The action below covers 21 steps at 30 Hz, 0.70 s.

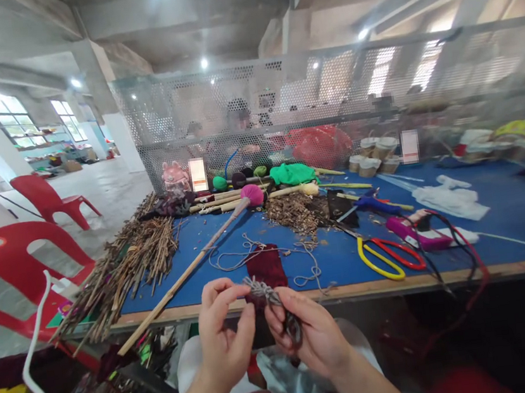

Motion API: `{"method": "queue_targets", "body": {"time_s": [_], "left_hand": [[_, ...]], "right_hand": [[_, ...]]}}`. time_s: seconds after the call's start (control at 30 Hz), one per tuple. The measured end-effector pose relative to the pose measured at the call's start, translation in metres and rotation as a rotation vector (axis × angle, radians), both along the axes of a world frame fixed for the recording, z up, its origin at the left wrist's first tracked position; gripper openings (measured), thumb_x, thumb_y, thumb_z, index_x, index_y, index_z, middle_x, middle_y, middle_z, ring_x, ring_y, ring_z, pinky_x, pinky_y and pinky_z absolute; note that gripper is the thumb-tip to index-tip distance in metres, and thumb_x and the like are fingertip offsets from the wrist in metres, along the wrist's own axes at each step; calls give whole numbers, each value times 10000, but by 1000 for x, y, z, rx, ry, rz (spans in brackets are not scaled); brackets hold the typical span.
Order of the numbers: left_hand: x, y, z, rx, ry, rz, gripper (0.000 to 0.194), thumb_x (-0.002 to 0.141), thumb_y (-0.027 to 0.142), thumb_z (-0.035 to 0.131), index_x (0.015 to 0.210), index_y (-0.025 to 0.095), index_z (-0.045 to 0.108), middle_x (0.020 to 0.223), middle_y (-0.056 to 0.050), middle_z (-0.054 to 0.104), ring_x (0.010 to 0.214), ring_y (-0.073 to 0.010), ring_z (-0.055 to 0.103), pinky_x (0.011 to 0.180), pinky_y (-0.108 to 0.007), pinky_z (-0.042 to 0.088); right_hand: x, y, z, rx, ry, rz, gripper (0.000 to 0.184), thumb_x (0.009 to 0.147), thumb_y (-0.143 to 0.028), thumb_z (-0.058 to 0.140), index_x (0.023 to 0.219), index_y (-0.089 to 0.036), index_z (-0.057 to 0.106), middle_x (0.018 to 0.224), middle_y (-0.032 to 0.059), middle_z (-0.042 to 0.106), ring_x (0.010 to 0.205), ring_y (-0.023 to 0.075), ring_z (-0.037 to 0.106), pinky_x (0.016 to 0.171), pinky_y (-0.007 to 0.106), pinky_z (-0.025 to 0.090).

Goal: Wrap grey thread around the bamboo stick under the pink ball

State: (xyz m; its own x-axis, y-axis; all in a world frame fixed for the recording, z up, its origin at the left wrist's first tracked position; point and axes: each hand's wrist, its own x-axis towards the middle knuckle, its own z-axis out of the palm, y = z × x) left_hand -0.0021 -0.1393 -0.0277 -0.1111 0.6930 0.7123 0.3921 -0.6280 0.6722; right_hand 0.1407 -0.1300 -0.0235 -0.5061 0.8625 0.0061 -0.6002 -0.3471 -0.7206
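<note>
A bundle of grey yarn (263, 291), with loops at its upper end, is pinched between the thumb and fingers of my right hand (310, 328). The yarn's lower part hangs as a darker loop beside those fingers. My left hand (226, 328) is at the bundle's left, its thumb and index finger apart. The index fingertip reaches the looped end; whether it presses on the yarn I cannot tell. Behind the bundle, a dark maroon cloth (265, 263) lies over the table's front edge. A loose grey string (227, 261) curls around it on the blue tabletop (178, 293).
A stick with a pink ball (251, 195) slants over the table edge. Twigs (141, 262) pile up at left, wood chips (293, 215) in the middle. Scissors (384, 255) with yellow and red handles and a purple device (417, 231) with cables lie right. Perforated panels (212, 100) stand behind.
</note>
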Motion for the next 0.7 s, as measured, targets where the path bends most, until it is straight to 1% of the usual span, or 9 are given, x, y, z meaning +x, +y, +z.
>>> {"method": "queue_targets", "body": {"time_s": [0.13, 0.2, 0.23, 0.3, 0.37, 0.43, 0.5, 0.6, 0.7], "left_hand": [[-2, 2, 9, 75, 196, 17, 256, 769, 67, 566, 972, 214, 615, 902, -43, 519, 852, -159, 513, 733, -270, 445], [-3, 4, 11, 78, 220, 12, 204, 776, 60, 558, 913, 202, 610, 874, -40, 532, 837, -152, 521, 715, -260, 448], [-4, 5, 12, 73, 221, 9, 181, 779, 60, 556, 888, 196, 605, 867, -40, 539, 834, -152, 525, 713, -262, 449], [-6, 6, 15, 71, 234, 2, 155, 777, 71, 569, 866, 192, 606, 858, -41, 555, 824, -153, 531, 712, -269, 451], [-7, 6, 19, 74, 272, -10, 147, 774, 84, 588, 863, 196, 622, 838, -38, 572, 802, -152, 533, 698, -272, 448], [-7, 6, 23, 85, 322, -20, 129, 775, 99, 598, 850, 197, 637, 808, -37, 583, 776, -153, 531, 684, -280, 442], [-8, 5, 26, 100, 370, -23, 110, 780, 108, 597, 833, 193, 643, 788, -40, 589, 768, -159, 530, 689, -297, 436], [-11, 4, 30, 111, 409, -16, 96, 786, 112, 592, 809, 191, 643, 786, -43, 601, 773, -163, 535, 712, -314, 435], [-17, 3, 33, 87, 350, 15, 84, 787, 116, 592, 785, 188, 635, 798, -42, 609, 772, -154, 552, 705, -296, 447]], "right_hand": [[1, 1, -3, 117, -95, 28, 354, 821, -430, 539, 624, -146, 462, 522, -19, 472, 368, 46, 374, 355, 165, 256], [6, 1, 0, 223, -205, 25, 344, 839, -439, 509, 666, -142, 502, 566, -1, 502, 427, 68, 430, 404, 181, 312], [9, 2, 3, 315, -285, -33, 315, 846, -432, 505, 728, -141, 540, 636, 19, 540, 507, 91, 487, 462, 197, 365], [18, 4, 13, 577, -474, -263, 235, 857, -381, 512, 881, -161, 591, 834, 58, 590, 754, 147, 558, 657, 252, 438], [26, 6, 26, 871, -653, -474, 167, 862, -299, 521, 958, -196, 611, 949, 65, 593, 922, 172, 537, 799, 288, 418], [30, 7, 38, 1112, -808, -501, 141, 854, -235, 538, 957, -213, 631, 931, 59, 610, 923, 173, 536, 817, 301, 409], [30, 6, 47, 1256, -930, -457, 127, 838, -199, 564, 941, -214, 637, 879, 49, 627, 864, 166, 544, 789, 306, 411], [27, 6, 52, 1313, -1019, -460, 65, 842, -172, 549, 825, -189, 610, 817, 44, 629, 816, 165, 537, 766, 314, 407], [29, 6, 46, 1244, -962, -439, 116, 862, -168, 508, 753, -183, 545, 770, 34, 602, 775, 154, 531, 723, 292, 418]]}}
